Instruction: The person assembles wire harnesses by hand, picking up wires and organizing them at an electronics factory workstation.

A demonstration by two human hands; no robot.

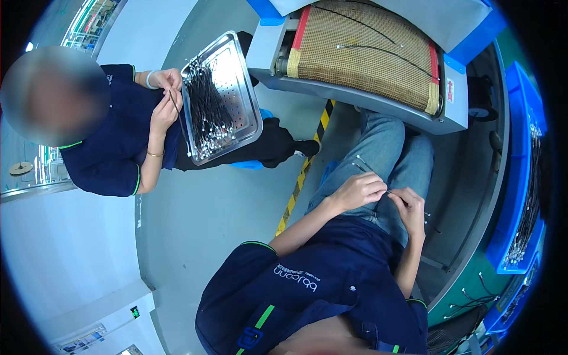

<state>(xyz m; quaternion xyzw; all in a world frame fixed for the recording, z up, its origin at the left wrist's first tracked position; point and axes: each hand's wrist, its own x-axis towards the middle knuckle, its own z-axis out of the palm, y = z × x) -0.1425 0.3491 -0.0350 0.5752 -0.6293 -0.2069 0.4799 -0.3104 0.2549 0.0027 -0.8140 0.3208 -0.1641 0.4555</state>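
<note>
Above my lap, my left hand (361, 190) and my right hand (409, 208) are both closed, fingertips pinched and almost meeting. Between them runs a thin dark cable (388, 191), mostly covered by the fingers. Small white connector ends (358, 158) stick out beyond my left hand. More small white ends (426, 218) show beside my right hand. Whether these belong to one cable or several, I cannot tell. Ahead of my knees, dark cables (378, 48) lie on the tan mesh belt (331, 70) of a conveyor machine.
At the left, a person (112, 130) pinches a dark cable over a perforated metal tray (245, 121) heaped with black cables. Blue bins (503, 239) with cables stand at the right by a green surface (452, 302) holding loose cables. Yellow-black tape (305, 171) crosses the floor.
</note>
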